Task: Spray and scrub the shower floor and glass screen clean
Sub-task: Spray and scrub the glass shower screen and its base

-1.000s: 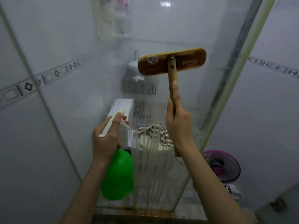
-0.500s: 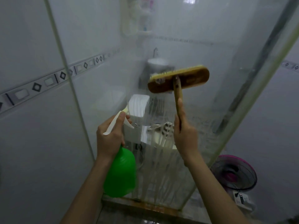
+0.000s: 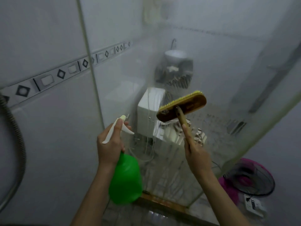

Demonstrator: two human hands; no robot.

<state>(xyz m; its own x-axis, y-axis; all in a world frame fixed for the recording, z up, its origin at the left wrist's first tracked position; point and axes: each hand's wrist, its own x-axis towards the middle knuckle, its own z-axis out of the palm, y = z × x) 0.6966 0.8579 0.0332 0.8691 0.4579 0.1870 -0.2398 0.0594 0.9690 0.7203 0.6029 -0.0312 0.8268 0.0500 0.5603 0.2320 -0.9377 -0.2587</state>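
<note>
Clear glass shower screen (image 3: 219, 70) straight ahead, upright, soapy streaks running down it. Wooden scrub brush with yellow bristles (image 3: 181, 106) against its middle, head tilted. Right hand (image 3: 196, 154) wrapped round handle, forefinger laid along it. Left hand (image 3: 110, 145) clutches neck of green plastic spray bottle with white trigger top (image 3: 125, 178), lower left of brush. White cistern (image 3: 148, 111) behind glass, pink fan (image 3: 247, 178) lower right, metal shower hose (image 3: 16, 136) far left.

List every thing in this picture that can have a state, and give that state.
Glass screen, wet, streaks running down.
Spray bottle, held up, nozzle toward the screen.
Brush, raised, bristles facing the screen.
Left hand, grips the spray bottle's neck.
Right hand, grips the brush handle.
Fan, standing outside the shower; spinning or not, cannot tell.
</note>
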